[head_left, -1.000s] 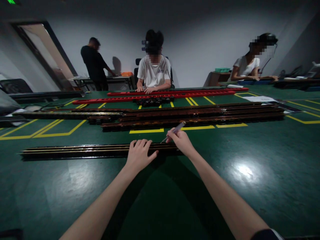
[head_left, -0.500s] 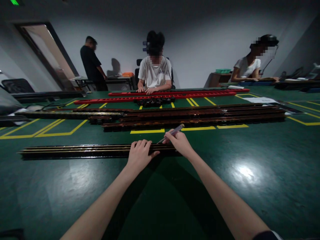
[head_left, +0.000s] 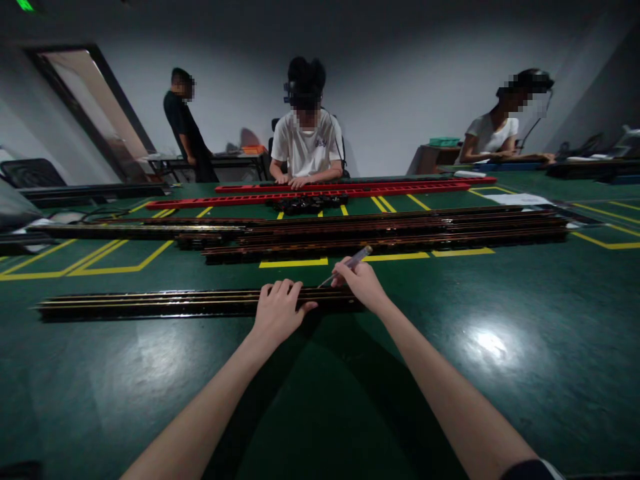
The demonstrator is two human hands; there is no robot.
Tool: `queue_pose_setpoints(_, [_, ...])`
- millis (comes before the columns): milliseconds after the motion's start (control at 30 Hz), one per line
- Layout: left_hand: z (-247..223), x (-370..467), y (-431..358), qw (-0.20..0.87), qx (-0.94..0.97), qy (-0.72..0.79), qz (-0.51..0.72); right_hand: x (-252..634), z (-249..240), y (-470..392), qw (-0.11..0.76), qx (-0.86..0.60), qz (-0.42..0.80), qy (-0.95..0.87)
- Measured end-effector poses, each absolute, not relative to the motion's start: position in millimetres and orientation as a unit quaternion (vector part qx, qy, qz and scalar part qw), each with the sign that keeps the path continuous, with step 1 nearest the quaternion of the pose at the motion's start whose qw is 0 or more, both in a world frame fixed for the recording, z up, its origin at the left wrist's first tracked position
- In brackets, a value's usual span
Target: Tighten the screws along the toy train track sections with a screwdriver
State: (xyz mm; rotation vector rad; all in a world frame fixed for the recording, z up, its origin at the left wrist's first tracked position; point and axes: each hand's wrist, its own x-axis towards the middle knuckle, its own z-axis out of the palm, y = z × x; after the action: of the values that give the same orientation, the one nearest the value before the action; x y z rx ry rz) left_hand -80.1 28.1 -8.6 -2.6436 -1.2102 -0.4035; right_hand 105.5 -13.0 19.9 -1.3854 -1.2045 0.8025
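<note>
A long dark bar point(head_left: 150, 305) with thin gold-coloured lines along its length lies crosswise on the green table. My left hand point(head_left: 279, 307) rests over its right part, fingertips on the far edge and thumb on the near side. In my right hand point(head_left: 361, 283) is a screwdriver-like tool point(head_left: 354, 260) with a pale, see-through handle, held tilted. Its thin tip points down and left to the top of the bar, just right of my left hand. Whether the tip touches the bar is too small to tell.
Beyond the bar, a pile of long dark strips point(head_left: 390, 233) spans the green table point(head_left: 450, 300). Farther back are red slotted rails point(head_left: 400, 189) and a heap of small black parts point(head_left: 307, 203). A person point(head_left: 306, 143) sits opposite; two others are farther off.
The tool's tip has shifted slightly to the right along the bar, with my right hand around its handle. The standing person at the back left has changed posture. My left hand stays on the bar.
</note>
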Motion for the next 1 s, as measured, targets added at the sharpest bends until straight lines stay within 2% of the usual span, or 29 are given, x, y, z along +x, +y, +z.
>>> queue_pose_setpoints(433, [-6.6, -80.6, 26.8, 0.077, -0.897, -0.41, -0.146, 120.0, 16.0, -13.2, 0.565, -0.613, 0.286, -0.471])
queue_pose_setpoints(1000, [-6.4, -82.5, 27.5, 0.081, -0.889, -0.424, -0.151, 122.3, 3.8, -8.1, 0.614, -0.585, 0.282, -0.448])
